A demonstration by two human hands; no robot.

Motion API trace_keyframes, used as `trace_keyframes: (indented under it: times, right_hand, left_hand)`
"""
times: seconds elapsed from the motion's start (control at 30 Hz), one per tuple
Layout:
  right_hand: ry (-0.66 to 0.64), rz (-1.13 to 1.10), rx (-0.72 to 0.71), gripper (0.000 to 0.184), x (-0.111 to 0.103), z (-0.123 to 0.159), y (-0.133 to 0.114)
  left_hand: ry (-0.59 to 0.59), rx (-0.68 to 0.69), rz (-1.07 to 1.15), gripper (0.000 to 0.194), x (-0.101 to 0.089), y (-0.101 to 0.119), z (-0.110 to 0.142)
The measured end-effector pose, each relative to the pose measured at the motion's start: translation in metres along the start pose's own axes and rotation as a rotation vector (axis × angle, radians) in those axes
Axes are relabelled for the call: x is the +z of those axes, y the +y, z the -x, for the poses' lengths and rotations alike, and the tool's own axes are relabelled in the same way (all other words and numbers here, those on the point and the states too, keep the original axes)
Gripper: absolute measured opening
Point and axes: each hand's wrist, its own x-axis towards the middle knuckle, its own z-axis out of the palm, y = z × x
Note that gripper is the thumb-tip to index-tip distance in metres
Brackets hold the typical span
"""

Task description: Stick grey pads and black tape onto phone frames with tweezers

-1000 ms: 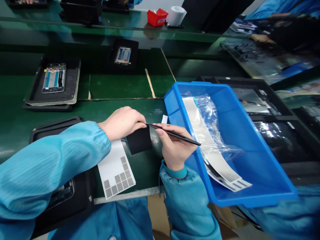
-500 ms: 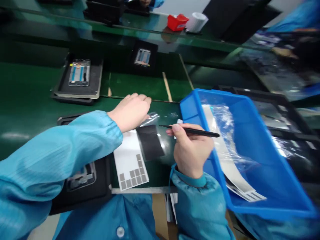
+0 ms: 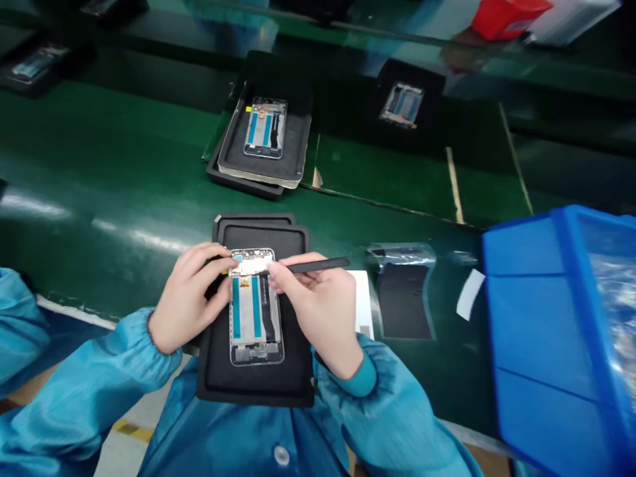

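An opened phone body (image 3: 257, 318) with two blue strips lies on a black tray (image 3: 298, 371) right in front of me. My left hand (image 3: 193, 291) rests at the phone's upper left edge, its fingers bent and apart, the fingertips touching the frame. My right hand (image 3: 322, 298) grips black tweezers (image 3: 322, 265) between thumb and fingers, over the phone's upper right. The tweezers' tip is at the phone's upper section, by a pale board; whether it pinches anything I cannot make out.
Right of the tray lie a white label sheet (image 3: 364, 305), a black sheet in clear film (image 3: 405, 301) and a white strip (image 3: 470, 295). A blue bin (image 3: 541, 318) stands at the right. Behind are another phone body (image 3: 265, 129) on stacked trays (image 3: 293, 162) and a red box (image 3: 509, 16).
Both hands have moved left from the sheets to the phone on the near tray. The view has turned left, and the tweezers are still in my right hand.
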Motion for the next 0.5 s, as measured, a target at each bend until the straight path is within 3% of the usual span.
trace_keyframes:
  times: [0.5]
  right_hand:
    - [-0.046, 0.152, 0.056, 0.022, 0.016, -0.003, 0.0]
  left_hand:
    - [0.054, 0.0, 0.071, 0.029, 0.012, -0.003, 0.01]
